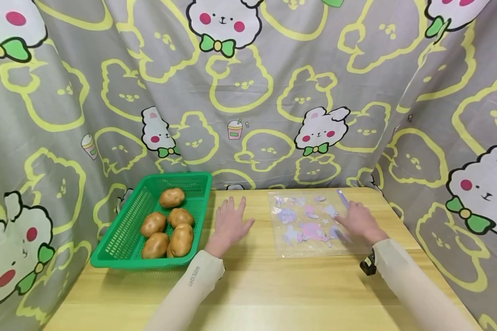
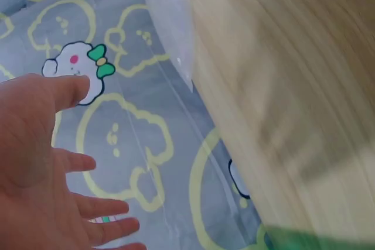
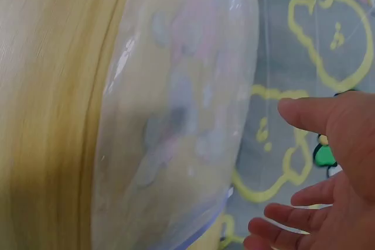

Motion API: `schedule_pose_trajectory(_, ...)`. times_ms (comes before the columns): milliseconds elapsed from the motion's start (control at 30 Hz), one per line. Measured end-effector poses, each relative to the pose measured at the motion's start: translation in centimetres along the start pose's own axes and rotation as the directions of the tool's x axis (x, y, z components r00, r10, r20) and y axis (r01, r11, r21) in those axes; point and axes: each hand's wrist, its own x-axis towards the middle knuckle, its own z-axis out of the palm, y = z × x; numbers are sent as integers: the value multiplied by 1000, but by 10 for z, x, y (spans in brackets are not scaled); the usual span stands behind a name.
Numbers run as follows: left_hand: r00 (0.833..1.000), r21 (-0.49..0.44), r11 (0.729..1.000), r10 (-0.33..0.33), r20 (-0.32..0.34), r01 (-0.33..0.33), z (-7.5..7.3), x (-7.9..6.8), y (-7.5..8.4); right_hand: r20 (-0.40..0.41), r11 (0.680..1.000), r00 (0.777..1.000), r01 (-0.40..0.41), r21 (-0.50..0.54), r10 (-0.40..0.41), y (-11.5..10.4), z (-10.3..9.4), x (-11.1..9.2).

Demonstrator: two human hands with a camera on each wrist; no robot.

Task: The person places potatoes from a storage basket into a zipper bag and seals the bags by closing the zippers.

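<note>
My left hand (image 1: 230, 226) hovers over the table between a green basket and a clear plastic bag, fingers spread and holding nothing. In the left wrist view its thumb and fingers (image 2: 108, 208) stretch out with nothing between them. Flat on the table lies the plastic zip bag (image 1: 302, 220), printed with pastel pink, purple and blue shapes, a purple strip (image 1: 343, 197) along its right edge. My right hand (image 1: 360, 221) overlaps that edge in the head view. Seen from the right wrist, its fingers (image 3: 287, 219) are extended and apart from the bag (image 3: 176, 109).
The green plastic basket (image 1: 205, 197) stands at the table's left with several potatoes (image 1: 181, 240) inside. Behind and on both sides of the wooden table (image 1: 269, 294) hangs a grey cartoon-print curtain (image 1: 248, 151). A small black device (image 1: 368, 265) is at my right wrist.
</note>
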Motion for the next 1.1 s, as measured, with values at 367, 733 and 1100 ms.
schedule_pose_trajectory(367,996,-56,994,88,-30,-90,2,1,5,48,997,998,-49,66,46,37,11,11)
schedule_pose_trajectory(733,990,-79,987,138,-31,-140,3,6,8,27,987,994,-111,112,109,55,18,7)
schedule_pose_trajectory(1100,984,-158,971,180,-10,-179,5,16,21,-95,985,995,17,174,0,50,25,8)
